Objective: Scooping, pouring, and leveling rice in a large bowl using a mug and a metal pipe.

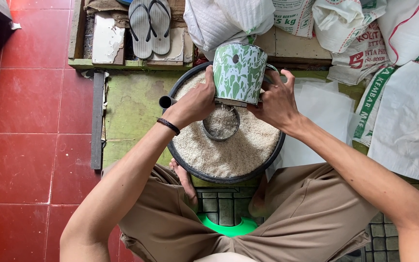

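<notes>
A wide black basin (180, 155) full of white rice (238, 150) sits on the floor between my knees. Above it I hold a green-and-white enamel mug (239, 70), tipped over so its mouth points down. My left hand (197, 102) grips the mug's left side and my right hand (276, 101) grips its right side by the handle. Under the mug a small round metal can (221, 123), filled with rice, rests in the rice heap. A dark band circles my left wrist.
White woven sacks (403, 111) lie stacked at the right and back. A pair of grey flip-flops (150, 26) rests on a wooden frame behind the basin. Red tiled floor (30, 121) spreads to the left. A green stool (229, 228) shows beneath me.
</notes>
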